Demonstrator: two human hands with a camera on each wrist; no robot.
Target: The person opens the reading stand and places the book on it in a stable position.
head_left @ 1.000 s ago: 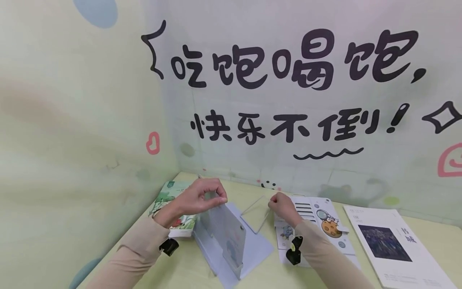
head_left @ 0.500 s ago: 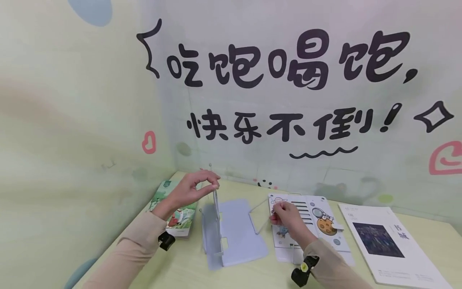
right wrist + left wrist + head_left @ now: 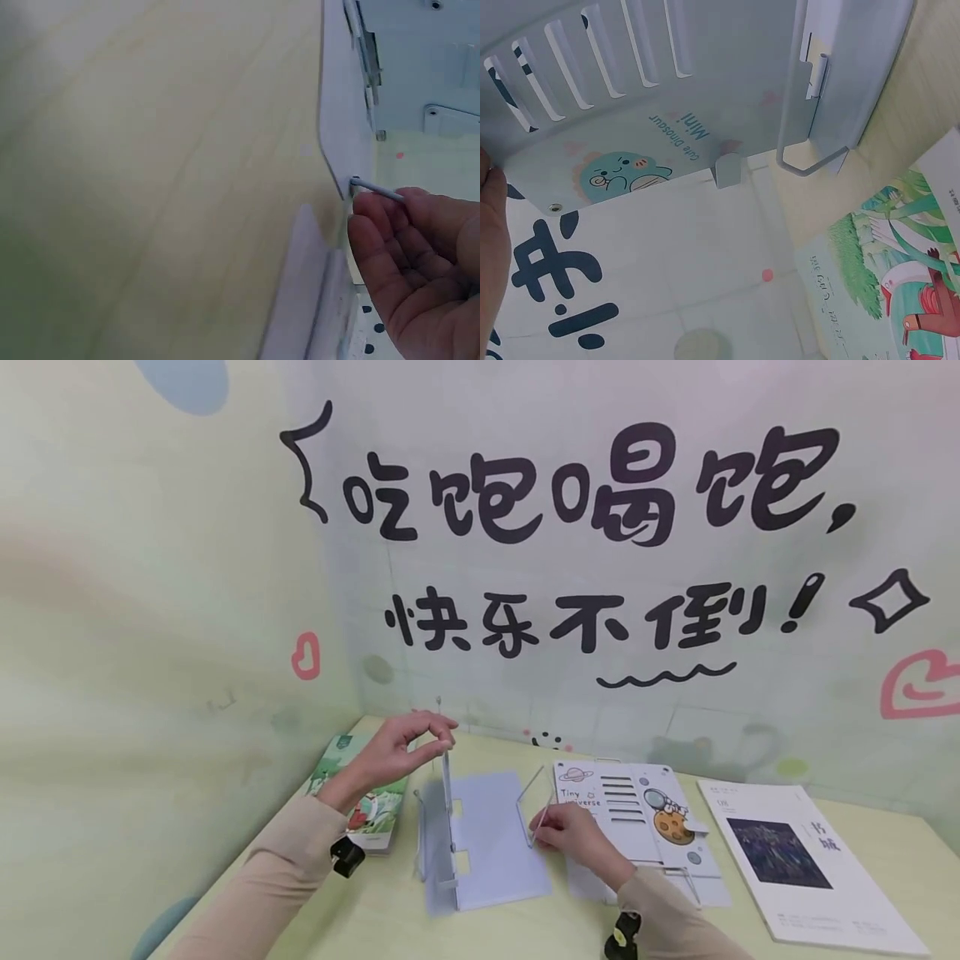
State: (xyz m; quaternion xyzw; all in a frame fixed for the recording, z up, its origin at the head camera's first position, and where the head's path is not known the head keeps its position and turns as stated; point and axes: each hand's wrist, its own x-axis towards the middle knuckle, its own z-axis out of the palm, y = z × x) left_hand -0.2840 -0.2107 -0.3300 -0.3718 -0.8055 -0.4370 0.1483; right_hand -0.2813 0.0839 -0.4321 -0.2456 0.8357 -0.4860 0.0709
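Left hand (image 3: 390,752) pinches the top edge of the upright dinosaur-print panel (image 3: 727,90), which rises from a pale base plate (image 3: 502,835) lying on the tabletop (image 3: 352,910). Right hand (image 3: 576,835) pinches the wire leg (image 3: 377,189) at the plate's right edge, near the astronaut-print stand (image 3: 639,845).

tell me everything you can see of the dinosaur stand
The dinosaur stand is pale blue-grey and looks like painted metal. One broad plate lies on the table; a panel with slots, a cartoon dinosaur and the words "Mini" and "Cute Dinosaur" stands up beside it. The left hand pinches the panel's top edge; the right hand pinches a wire loop at the plate's right edge.
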